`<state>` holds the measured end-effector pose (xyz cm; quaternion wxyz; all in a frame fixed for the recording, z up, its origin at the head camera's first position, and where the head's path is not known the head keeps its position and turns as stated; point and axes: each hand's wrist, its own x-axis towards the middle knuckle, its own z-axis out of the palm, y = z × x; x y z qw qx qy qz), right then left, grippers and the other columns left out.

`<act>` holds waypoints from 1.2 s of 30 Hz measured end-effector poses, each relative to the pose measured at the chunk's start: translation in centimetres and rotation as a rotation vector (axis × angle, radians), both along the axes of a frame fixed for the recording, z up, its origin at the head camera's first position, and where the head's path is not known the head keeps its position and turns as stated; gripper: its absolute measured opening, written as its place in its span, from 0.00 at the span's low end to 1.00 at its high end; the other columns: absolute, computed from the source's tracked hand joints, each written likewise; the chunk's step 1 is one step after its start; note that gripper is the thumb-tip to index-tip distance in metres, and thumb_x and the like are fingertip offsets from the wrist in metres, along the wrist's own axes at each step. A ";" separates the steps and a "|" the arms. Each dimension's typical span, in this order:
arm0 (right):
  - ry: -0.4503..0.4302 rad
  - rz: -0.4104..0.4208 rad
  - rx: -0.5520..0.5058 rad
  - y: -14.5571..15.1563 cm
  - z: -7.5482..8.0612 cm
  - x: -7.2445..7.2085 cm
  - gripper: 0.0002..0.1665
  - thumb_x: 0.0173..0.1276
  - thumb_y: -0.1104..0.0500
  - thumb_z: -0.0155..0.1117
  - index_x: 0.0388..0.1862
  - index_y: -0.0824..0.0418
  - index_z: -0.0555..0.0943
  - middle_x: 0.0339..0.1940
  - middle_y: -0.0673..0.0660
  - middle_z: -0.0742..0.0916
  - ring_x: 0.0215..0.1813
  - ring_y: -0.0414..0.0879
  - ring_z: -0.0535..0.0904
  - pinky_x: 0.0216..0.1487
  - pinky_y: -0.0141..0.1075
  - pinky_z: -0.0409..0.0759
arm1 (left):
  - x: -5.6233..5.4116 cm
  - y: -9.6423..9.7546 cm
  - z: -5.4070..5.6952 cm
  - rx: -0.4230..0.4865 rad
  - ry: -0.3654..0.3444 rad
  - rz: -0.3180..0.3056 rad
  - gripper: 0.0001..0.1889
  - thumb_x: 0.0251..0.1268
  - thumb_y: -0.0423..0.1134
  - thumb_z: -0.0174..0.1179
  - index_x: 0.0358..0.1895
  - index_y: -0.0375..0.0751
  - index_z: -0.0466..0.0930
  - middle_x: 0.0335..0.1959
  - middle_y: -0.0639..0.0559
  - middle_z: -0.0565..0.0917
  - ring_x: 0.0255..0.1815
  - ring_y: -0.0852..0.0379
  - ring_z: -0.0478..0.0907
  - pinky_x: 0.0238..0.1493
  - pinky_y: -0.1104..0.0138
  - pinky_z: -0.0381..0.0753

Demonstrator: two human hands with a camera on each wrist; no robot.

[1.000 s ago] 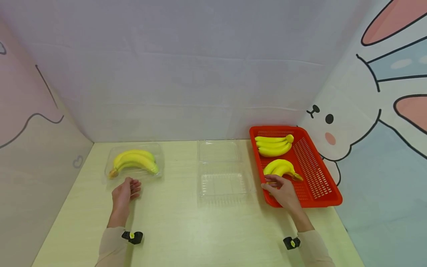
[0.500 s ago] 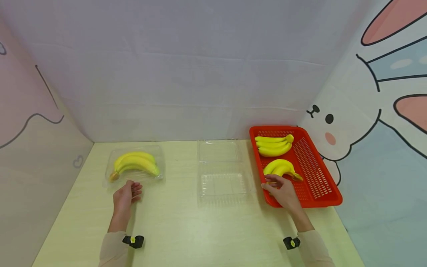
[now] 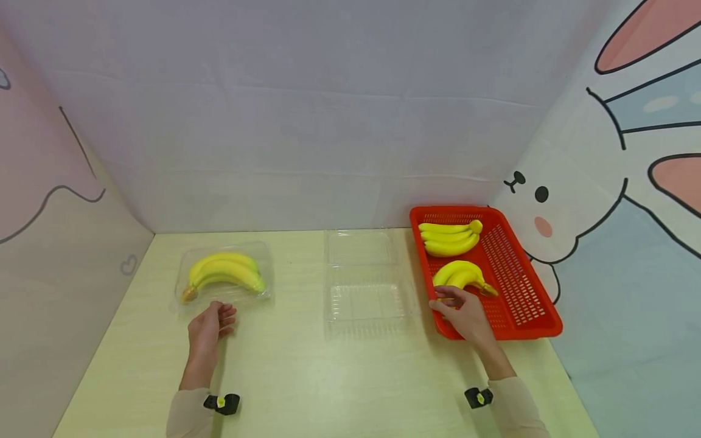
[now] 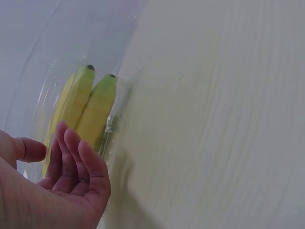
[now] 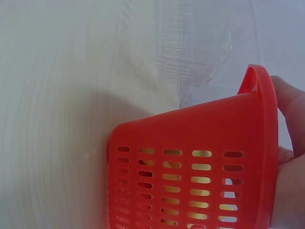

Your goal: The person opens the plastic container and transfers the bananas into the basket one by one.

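A clear plastic clamshell box (image 3: 179,277) with a bunch of bananas (image 3: 227,272) inside sits at the left of the table. My left hand (image 3: 210,325) grips its near edge, thumb on one side and curled fingers on the other; the left wrist view shows the bananas through the plastic. At the right, my right hand (image 3: 465,315) lies over the left rim of a red basket (image 3: 515,292), fingers loosely bent beside a bunch of bananas (image 3: 460,275). Its fingertips are partly hidden. Another bunch of bananas (image 3: 450,238) lies farther back in the basket.
An open clear plastic clamshell box (image 3: 368,301) stands in the middle of the table, its lid flap (image 3: 360,248) laid back toward the rear cloth wall (image 3: 306,152). A printed cloth wall (image 3: 619,304) rises beside the basket on the right.
The left hand and the box with bananas have shifted slightly toward the near edge of the table and a little rightward. The right hand and basket stay in place.
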<state>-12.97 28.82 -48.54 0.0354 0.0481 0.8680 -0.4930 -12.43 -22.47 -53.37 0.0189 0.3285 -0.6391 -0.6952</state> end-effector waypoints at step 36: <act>-0.007 0.006 0.014 0.2 -0.1 0.0 0.28 0.71 0.52 0.72 0.64 0.66 0.80 0.58 0.66 0.85 0.54 0.58 0.82 0.43 0.26 0.82 | 3.7 2.5 -0.4 -0.012 0.005 -0.028 0.18 0.81 0.45 0.49 0.48 0.33 0.81 0.27 0.63 0.87 0.31 0.64 0.83 0.34 0.71 0.84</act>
